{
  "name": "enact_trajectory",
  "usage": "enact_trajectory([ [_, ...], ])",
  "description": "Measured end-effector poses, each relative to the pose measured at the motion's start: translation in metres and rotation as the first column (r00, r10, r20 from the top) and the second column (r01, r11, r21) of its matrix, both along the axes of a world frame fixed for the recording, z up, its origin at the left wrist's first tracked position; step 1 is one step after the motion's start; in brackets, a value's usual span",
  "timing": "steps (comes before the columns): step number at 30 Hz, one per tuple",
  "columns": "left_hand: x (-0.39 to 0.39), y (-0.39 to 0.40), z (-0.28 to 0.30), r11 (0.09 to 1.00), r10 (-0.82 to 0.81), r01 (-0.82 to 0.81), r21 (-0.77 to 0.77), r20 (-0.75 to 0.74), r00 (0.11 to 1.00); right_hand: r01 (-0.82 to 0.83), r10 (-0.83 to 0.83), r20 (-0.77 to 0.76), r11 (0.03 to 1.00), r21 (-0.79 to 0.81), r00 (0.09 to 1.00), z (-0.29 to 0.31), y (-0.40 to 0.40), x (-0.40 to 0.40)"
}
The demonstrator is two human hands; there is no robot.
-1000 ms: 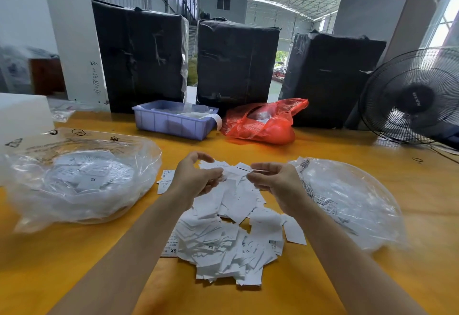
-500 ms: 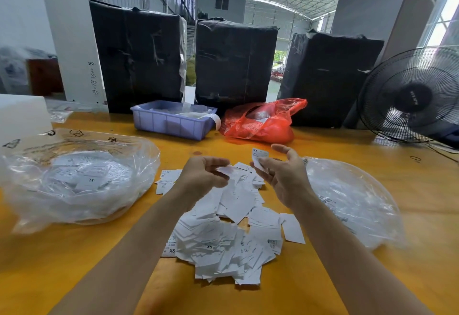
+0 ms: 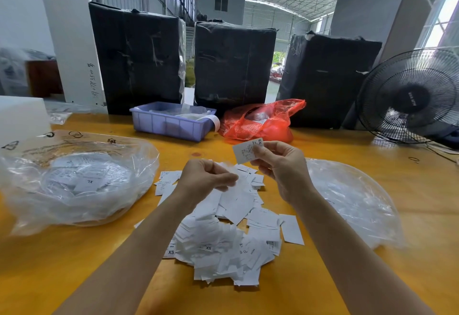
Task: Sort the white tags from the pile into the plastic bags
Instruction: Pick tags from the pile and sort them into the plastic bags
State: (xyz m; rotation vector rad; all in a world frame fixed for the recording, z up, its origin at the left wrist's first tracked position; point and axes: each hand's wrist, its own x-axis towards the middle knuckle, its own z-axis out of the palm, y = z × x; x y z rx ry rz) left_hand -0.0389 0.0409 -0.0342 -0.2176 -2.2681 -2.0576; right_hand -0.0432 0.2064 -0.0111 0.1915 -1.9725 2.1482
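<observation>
Sitting mid-bench, the pile of white tags lies between two plastic bags. The right hand pinches one tag; the left hand pinches blurry tags. Black bundles block the far edge.

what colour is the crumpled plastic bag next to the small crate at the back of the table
Red-orange, translucent: the crumpled plastic bag beside the lavender plastic crate, clearest in the head view.
</observation>
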Motion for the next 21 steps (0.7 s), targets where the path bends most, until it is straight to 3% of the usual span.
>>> enact_trajectory([
  [7,0.0022,-0.0001,0.0012,0.996,-0.052,0.054,-0.074,0.023,0.998,0.03,0.002,-0.193,0.987,0.16,0.981,0.0044,-0.0025,0.0038],
  [21,0.0045,0.0053,0.0045,0.98,-0.069,0.082,-0.179,0.074,0.995,0.082,0.094,-0.346,0.884,0.46,0.934,0.0054,-0.0065,0.006],
])
